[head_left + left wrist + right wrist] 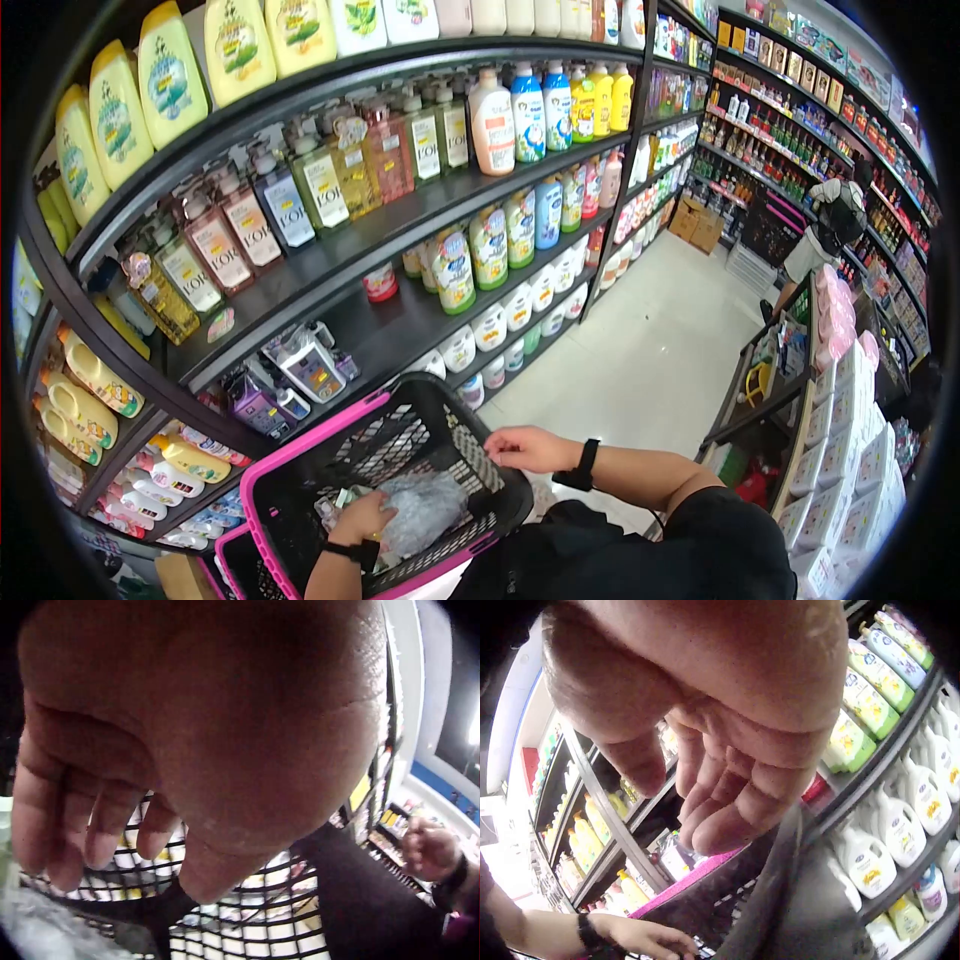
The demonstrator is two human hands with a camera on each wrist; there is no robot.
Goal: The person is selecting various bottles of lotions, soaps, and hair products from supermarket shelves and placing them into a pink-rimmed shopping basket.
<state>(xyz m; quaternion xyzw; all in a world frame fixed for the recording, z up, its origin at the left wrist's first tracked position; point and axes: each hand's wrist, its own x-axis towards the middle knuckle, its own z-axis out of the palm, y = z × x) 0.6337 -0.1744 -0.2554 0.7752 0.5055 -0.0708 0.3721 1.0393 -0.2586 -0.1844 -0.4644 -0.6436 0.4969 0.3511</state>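
Observation:
A black mesh basket with a pink rim stands beside the lower shelves. Inside it lies a crinkled clear plastic bag. My left hand is down in the basket at the bag's left edge, its fingers loosely bent; in the left wrist view the hand holds nothing, with the bag below it. Over the basket's right rim hovers my right hand. In the right wrist view that hand has loosely curled fingers and an empty palm.
Shelves of pump bottles rise in front and to the left. Tiled floor runs back to the right, where a person with a backpack stands. Stacked white boxes line the right side. Another pink-rimmed basket sits at lower left.

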